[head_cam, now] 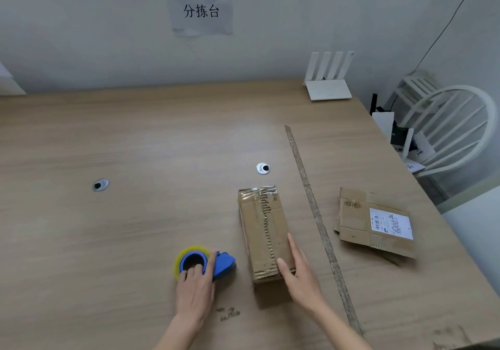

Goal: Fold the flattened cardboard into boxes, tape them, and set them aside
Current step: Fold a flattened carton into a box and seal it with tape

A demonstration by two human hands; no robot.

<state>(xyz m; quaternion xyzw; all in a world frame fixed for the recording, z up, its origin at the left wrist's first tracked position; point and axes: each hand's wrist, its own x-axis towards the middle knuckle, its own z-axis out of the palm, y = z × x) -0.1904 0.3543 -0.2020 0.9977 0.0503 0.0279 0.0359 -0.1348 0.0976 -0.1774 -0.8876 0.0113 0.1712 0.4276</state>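
A folded brown cardboard box [263, 230] stands on the wooden table [135, 138], with clear tape along its top seam. My right hand [300, 274] rests against the box's near right corner, thumb on top and fingers along its right side. To the box's left lies a blue tape dispenser [216, 264] with a yellowish tape roll; my left hand [194, 290] grips it, fingers inside the roll's core. A flattened cardboard piece [374, 222] with a white shipping label lies to the right of the box.
A long strip of tape [316, 217] runs across the table between the box and the flat cardboard. Two round cable grommets [263, 168] sit in the tabletop. A white router [328, 81] stands at the far right corner. A white chair [454, 130] stands beyond the right edge.
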